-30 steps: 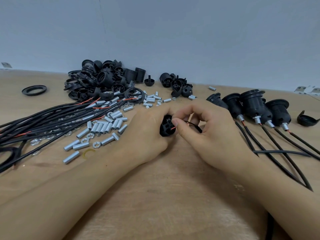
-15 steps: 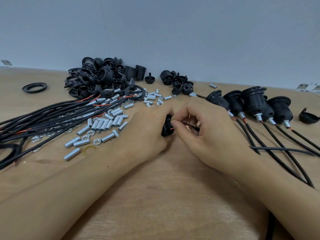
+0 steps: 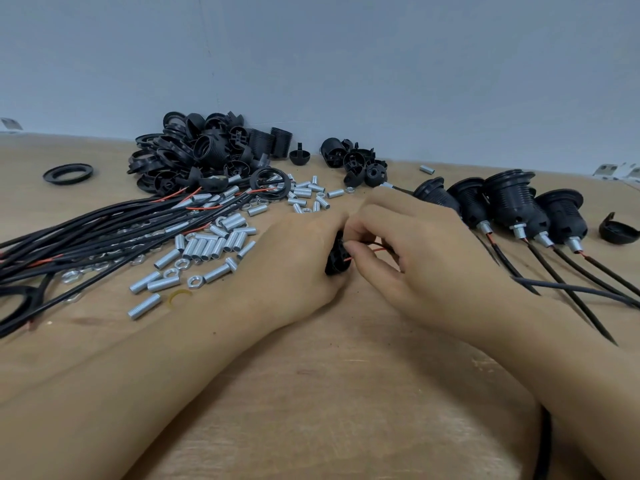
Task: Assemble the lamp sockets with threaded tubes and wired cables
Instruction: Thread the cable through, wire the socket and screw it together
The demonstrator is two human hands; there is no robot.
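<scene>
While the small black plastic socket insert (image 3: pixel 336 258) sits cupped in the left hand (image 3: pixel 294 261) at table centre, its open face points right, straight at the right hand (image 3: pixel 415 258), whose fingertips (image 3: pixel 353 250) pinch the thin red wire (image 3: pixel 375 250) right beside it, so the feed looks like a short leftward push.

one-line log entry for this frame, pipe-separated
left hand: holds socket part | right hand: pinches red wire at part | finished sockets: right | tubes: left

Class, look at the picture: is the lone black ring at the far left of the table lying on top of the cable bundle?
No. The black ring lies alone on bare table, apart from the cable bundle.
</scene>
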